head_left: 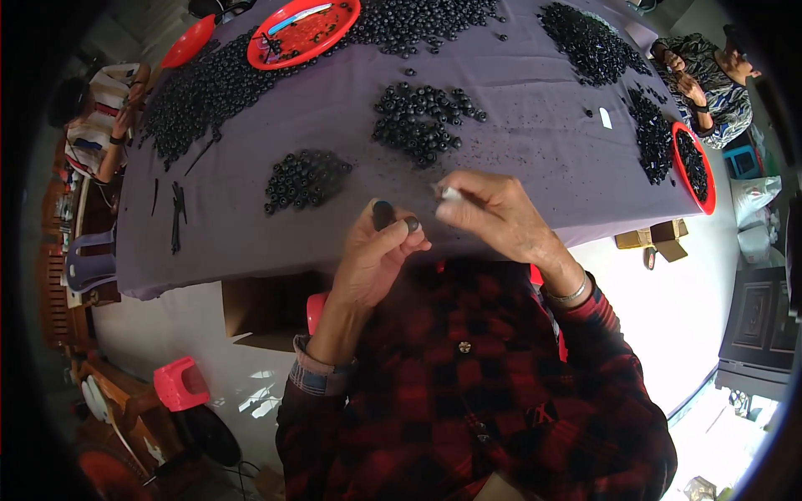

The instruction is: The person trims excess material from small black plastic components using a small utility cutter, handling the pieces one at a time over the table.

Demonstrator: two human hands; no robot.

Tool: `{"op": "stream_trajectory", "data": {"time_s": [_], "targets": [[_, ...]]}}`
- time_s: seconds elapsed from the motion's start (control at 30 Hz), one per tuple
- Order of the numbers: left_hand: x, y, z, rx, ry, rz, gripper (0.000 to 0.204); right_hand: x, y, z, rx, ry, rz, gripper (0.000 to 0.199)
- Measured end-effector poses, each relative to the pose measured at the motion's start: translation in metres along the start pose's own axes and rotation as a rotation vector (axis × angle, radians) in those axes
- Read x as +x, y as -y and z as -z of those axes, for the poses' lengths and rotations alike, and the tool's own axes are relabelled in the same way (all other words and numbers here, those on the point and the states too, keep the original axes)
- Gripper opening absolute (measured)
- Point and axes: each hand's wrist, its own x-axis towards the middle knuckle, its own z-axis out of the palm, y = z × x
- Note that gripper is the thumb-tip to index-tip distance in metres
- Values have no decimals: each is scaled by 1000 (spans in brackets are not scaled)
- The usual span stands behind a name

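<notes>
My left hand (376, 255) is closed near the table's front edge, pinching a small dark round piece (411, 224) at its fingertips. A black sleeve-like thing (383, 215) shows at one finger; whether it is worn or held I cannot tell. Just to the right and apart from it, my right hand (497, 213) is raised with thumb and fingers drawn together. Something white (451, 194) shows at its fingertips, smeared by motion. Beyond my hands lie a small heap of black ring-like pieces (305, 178) and a larger heap of black round pieces (422, 125).
A purple cloth covers the table (518, 108). Larger black heaps spread along its far side. Red trays stand at the far left (355, 33) and right edge (708, 200). Two people sit at the left (109, 117) and right (710, 83). Thin black strips (177, 217) lie at left.
</notes>
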Motion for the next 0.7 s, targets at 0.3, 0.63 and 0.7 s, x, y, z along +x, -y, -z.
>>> {"op": "stream_trajectory", "data": {"time_s": [0.3, 0.63, 0.7], "targets": [[-6, 9, 3, -38, 116, 127, 14, -13, 3, -33, 500, 100, 1, 10], [-6, 16, 1, -129, 46, 135, 22, -13, 4, -30, 513, 92, -59, 9], [-3, 17, 1, -97, 58, 110, 20, -13, 2, -30, 309, -12, 53, 8]]}}
